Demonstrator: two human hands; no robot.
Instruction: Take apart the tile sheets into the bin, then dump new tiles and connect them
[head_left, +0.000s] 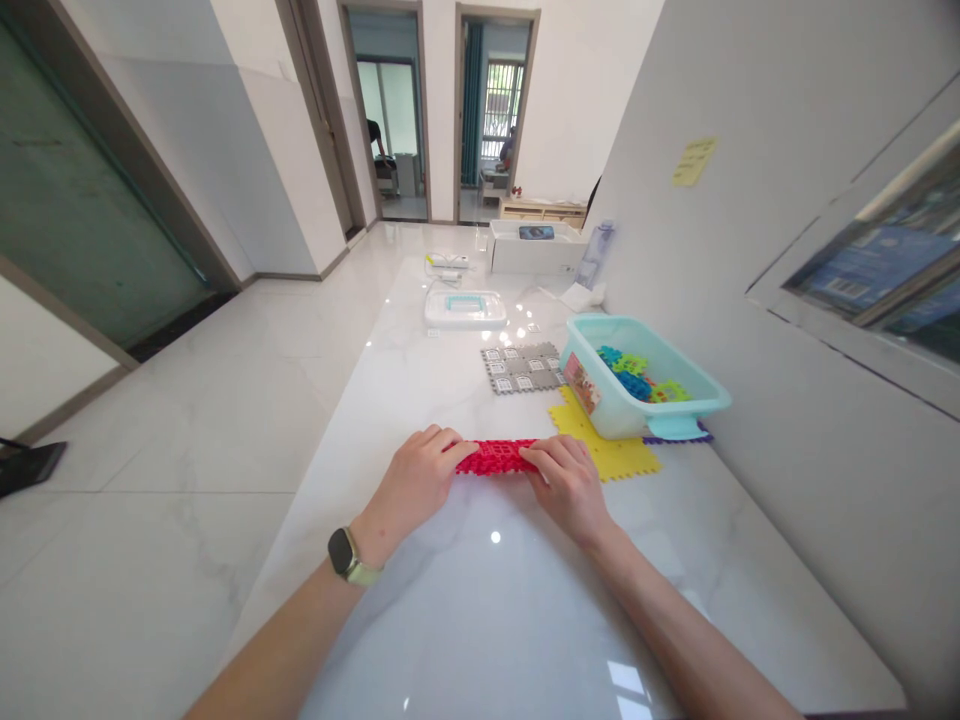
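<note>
Two gripping hands, left, right, red strip

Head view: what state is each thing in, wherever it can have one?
Red strip, pieces joined, lying flat
Left hand, holding its left end
Right hand, holding its right end
Teal bin, open, holding colored pieces
Gray tiles, joined, lying flat
Watch, worn on left wrist

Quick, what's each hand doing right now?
Left hand: holding one end of a red plastic lattice strip.
Right hand: holding the other end.
</note>
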